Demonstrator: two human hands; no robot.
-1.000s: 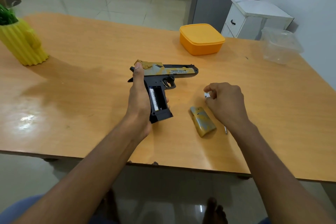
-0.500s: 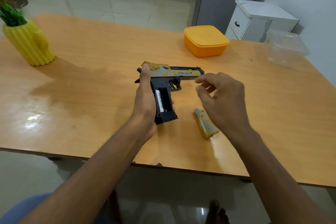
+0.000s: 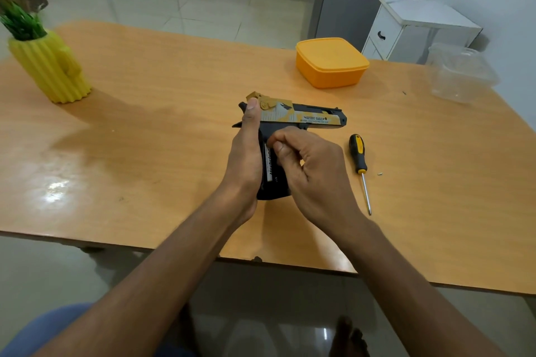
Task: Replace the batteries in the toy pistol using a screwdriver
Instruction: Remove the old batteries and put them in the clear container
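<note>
My left hand (image 3: pixel 246 153) grips the toy pistol (image 3: pixel 307 119) by its black handle, barrel pointing right, just above the table. The handle's battery compartment is open and a white-labelled battery (image 3: pixel 269 166) shows in its left slot. My right hand (image 3: pixel 313 177) is over the compartment's right side with thumb and fingertips pinched together against the handle; I cannot tell whether they hold anything. A black-and-yellow screwdriver (image 3: pixel 359 159) lies on the table right of my hands, with a tiny screw (image 3: pixel 380 173) beside it. The compartment cover is hidden behind my right hand.
On the wooden table (image 3: pixel 145 124) stand a yellow cactus-shaped pot (image 3: pixel 49 66) at far left, an orange lidded box (image 3: pixel 330 62) at the back, and a clear plastic container (image 3: pixel 461 75) at far right. A white cabinet (image 3: pixel 412 29) stands behind the table.
My right hand has left the table near the cover and come left onto the pistol's open compartment. The screwdriver it hid now shows. My left hand still holds the pistol.
</note>
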